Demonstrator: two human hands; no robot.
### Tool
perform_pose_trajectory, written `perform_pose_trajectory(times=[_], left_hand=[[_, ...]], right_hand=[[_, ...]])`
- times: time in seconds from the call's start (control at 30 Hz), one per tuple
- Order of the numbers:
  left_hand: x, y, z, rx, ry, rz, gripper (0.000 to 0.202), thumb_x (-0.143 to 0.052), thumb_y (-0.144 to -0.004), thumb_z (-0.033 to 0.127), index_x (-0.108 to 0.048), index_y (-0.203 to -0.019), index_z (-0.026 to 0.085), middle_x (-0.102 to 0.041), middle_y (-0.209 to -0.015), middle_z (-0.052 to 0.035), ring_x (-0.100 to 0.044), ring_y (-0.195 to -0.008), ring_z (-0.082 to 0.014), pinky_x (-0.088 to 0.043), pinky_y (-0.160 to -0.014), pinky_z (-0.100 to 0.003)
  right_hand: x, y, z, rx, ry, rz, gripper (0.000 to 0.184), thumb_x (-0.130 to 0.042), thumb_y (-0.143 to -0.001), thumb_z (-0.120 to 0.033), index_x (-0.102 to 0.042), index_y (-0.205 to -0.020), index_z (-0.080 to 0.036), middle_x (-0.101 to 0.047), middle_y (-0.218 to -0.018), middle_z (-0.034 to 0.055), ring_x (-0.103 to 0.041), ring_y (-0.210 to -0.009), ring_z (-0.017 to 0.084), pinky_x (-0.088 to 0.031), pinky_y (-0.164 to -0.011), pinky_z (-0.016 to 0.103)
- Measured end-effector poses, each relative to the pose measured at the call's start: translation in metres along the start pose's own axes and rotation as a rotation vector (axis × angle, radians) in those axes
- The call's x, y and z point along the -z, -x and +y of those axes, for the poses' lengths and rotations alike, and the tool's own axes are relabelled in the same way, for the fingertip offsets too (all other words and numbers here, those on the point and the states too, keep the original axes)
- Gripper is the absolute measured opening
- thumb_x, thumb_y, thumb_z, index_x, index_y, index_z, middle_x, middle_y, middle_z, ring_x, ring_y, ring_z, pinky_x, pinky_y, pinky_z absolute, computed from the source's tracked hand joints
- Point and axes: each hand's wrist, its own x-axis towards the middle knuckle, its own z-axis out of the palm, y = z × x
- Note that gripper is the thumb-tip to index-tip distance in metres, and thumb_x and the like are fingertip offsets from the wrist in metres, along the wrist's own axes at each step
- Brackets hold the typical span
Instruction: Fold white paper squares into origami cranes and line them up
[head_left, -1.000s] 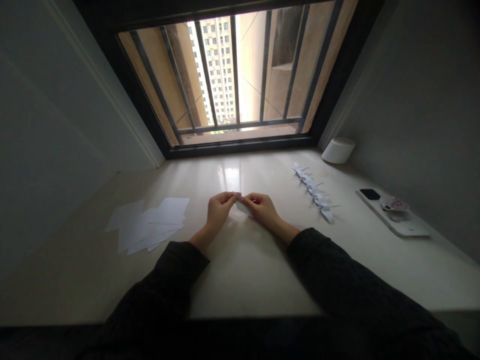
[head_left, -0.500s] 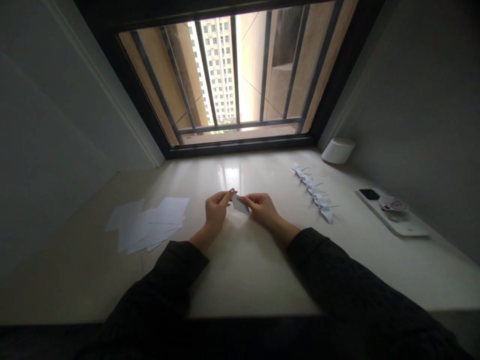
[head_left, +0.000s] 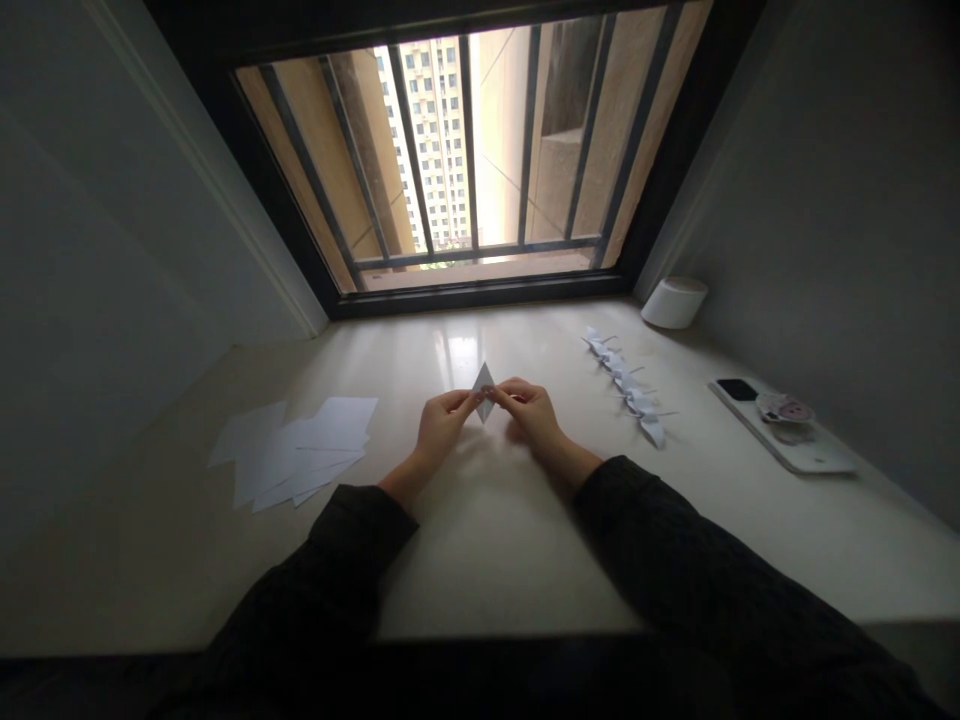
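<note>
Between my two hands is a small piece of folded paper (head_left: 484, 376), diamond-shaped, with one point up and one down. My left hand (head_left: 442, 421) pinches its left side with thumb and fingers. From the right, my right hand (head_left: 529, 411) pinches the same paper near its middle, and the fingertips of both hands nearly meet there. Fingers cover the paper's centre. Off to the right, several folded paper cranes (head_left: 631, 385) stand in a slanting row. Loose white paper sheets (head_left: 304, 445) overlap on the left.
A white phone (head_left: 814, 455) with a round grip on its back lies at the right. Behind it, a white cylinder-like object (head_left: 673, 303) stands by the wall. The pale sill (head_left: 480, 560) ends at a barred window (head_left: 480, 240).
The folded paper has turned from a slant to upright, point up. My left hand has shifted right and now pinches its side; my right hand has moved slightly.
</note>
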Motion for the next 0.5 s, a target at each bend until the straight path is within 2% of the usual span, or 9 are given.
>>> perform_pose_trajectory(times=[0.2, 0.33, 0.5], left_hand=[[-0.001, 0.0015, -0.0022, -0.04, -0.082, -0.02, 0.039, -0.062, -0.073, 0.052, -0.072, -0.077, 0.015, -0.066, -0.068, -0.0023, -0.057, -0.064, -0.0139, -0.042, -0.06, -0.024], [0.0, 0.0042, 0.0005, -0.109, -0.267, -0.038, 0.039, -0.058, -0.075, 0.052, -0.072, -0.076, 0.016, -0.064, -0.064, -0.0005, -0.053, -0.059, -0.012, -0.036, -0.055, -0.022], [0.0032, 0.0042, 0.0043, -0.155, -0.432, -0.075, 0.039, -0.056, -0.078, 0.051, -0.072, -0.071, 0.016, -0.061, -0.059, 0.0001, -0.052, -0.057, -0.0117, -0.033, -0.053, -0.021]], right_hand=[[0.0001, -0.0007, -0.0007, -0.068, -0.059, -0.044, 0.036, -0.065, -0.069, -0.054, -0.07, -0.074, -0.018, -0.065, -0.076, 0.0039, -0.057, -0.072, 0.016, -0.046, -0.064, 0.028], [0.0009, -0.0003, 0.0016, -0.103, -0.094, -0.112, 0.036, -0.069, -0.066, -0.052, -0.071, -0.077, -0.018, -0.069, -0.083, 0.0053, -0.061, -0.077, 0.018, -0.046, -0.068, 0.028], [0.0041, -0.001, 0.0049, -0.186, -0.099, -0.103, 0.036, -0.072, -0.063, -0.051, -0.072, -0.073, -0.017, -0.068, -0.069, 0.0048, -0.061, -0.067, 0.018, -0.044, -0.058, 0.029]])
